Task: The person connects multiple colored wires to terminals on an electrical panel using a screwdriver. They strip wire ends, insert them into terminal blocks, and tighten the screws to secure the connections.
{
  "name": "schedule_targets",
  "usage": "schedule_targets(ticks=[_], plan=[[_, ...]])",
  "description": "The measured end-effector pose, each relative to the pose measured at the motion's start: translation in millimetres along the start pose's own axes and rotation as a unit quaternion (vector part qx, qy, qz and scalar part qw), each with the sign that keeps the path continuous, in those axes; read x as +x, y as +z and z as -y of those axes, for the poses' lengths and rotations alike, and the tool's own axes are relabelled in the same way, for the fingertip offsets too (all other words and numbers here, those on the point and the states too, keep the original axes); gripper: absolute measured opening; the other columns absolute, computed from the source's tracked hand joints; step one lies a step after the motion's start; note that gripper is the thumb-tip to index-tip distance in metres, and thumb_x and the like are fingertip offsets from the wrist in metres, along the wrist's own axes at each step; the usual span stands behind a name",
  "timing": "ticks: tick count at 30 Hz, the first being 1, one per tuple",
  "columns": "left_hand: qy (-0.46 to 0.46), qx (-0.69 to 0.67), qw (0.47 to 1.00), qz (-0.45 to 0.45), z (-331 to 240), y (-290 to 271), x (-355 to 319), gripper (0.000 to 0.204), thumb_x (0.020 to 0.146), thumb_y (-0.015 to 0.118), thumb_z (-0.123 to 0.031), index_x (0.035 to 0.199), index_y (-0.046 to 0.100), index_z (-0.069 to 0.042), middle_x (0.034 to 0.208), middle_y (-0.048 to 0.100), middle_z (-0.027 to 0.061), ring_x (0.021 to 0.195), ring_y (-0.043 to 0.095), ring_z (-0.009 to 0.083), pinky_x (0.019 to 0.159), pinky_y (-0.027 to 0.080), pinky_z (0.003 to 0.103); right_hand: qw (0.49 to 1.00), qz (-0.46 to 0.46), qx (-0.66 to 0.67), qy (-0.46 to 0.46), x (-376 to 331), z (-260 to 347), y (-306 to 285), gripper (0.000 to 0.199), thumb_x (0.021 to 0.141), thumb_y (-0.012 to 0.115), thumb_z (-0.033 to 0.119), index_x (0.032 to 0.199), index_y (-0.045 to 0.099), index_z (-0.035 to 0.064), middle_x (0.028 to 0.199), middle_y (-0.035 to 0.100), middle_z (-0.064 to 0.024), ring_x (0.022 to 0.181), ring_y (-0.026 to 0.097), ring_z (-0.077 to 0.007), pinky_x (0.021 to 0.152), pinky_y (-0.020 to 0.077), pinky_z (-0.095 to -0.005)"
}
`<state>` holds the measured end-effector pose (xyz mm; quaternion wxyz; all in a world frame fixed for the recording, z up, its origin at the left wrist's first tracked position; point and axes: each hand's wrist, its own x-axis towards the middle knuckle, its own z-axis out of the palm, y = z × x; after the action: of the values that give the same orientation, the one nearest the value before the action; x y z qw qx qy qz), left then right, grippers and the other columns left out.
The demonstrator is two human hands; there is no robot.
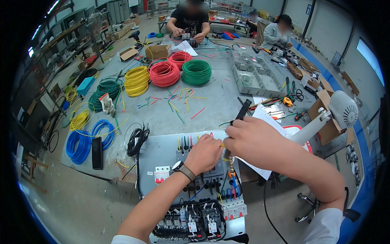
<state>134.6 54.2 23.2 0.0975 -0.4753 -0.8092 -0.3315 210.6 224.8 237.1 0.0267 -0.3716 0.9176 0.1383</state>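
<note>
My left hand, with a watch on its wrist, is closed over the top of a grey electrical mounting panel. Whatever its fingers pinch is hidden. Beside it my right hand is closed round a black-handled tool; the handle sticks up above the fist, and its working end is mostly covered. A bit of yellow shows between the two hands. Under them lies a grey breaker block with coloured wires. Nearer me are a white circuit breaker and contactors with black wiring.
Wire coils in yellow, red, green and blue lie on the table. A phone, a parts tray, paper sheets and a white fan-like device surround the panel. Co-workers sit beyond.
</note>
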Motion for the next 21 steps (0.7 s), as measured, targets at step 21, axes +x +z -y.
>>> schedule_targets(ticks=[21], plan=[[-0.038, -0.027, 0.999, -0.006, -2.1, -3.5, -4.1, 0.014, 0.103, 0.065, -0.014, 0.104, 0.069, -0.001, 0.102, 0.072, 0.0208, 0.106, 0.066, 0.0418, 0.105, 0.050, 0.052, 0.947, 0.062, 0.271, 0.159, 9.7, 7.9, -12.3, 0.043, 0.095, 0.071, 0.007, 0.136, 0.066, -0.0041, 0.104, 0.077, -0.0260, 0.104, 0.076, -0.0485, 0.092, 0.0609, -0.0540]])
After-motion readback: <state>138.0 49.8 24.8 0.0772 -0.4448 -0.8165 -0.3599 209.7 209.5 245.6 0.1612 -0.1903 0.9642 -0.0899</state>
